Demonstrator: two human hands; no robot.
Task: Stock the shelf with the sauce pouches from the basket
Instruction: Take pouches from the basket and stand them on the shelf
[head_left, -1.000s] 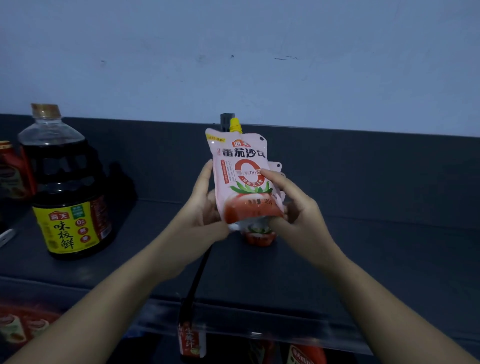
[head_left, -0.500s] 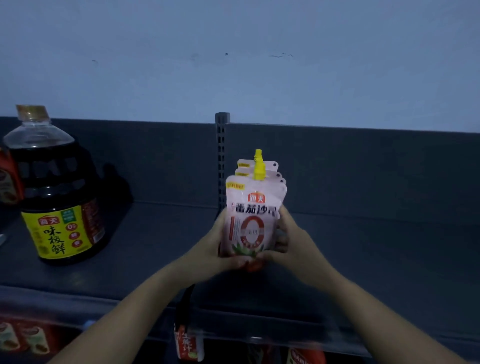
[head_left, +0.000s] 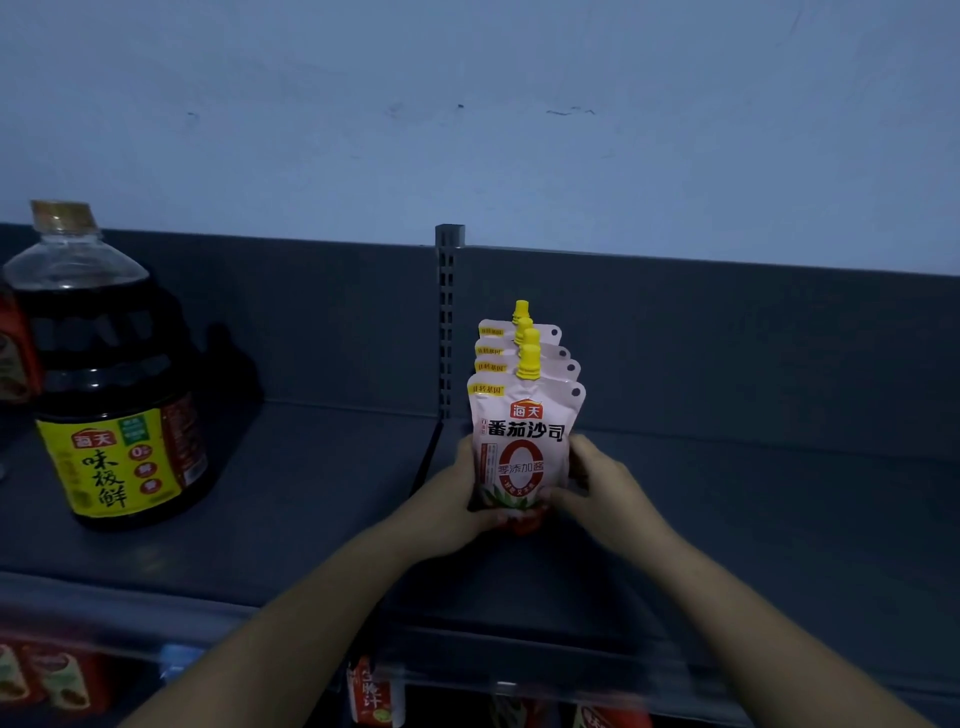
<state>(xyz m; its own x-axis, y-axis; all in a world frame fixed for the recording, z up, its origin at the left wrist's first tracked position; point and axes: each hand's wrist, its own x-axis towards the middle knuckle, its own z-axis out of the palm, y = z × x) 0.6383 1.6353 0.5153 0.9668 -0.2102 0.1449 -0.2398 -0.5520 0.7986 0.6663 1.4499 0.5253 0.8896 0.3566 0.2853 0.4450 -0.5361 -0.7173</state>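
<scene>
A row of several pink-and-white tomato sauce pouches with yellow spouts stands upright on the dark grey shelf, one behind another. The front sauce pouch rests with its base on the shelf, held from both sides. My left hand grips its lower left edge, and my right hand grips its lower right edge. The pouches behind it show only their tops. The basket is out of sight.
A big bottle of dark soy sauce with a yellow label stands at the shelf's left. A slotted grey upright post rises just behind the pouches. Red packages sit on the lower shelf below.
The pouch was held up in the air a second ago; both hands brought it down and set it upright at the front of the row.
</scene>
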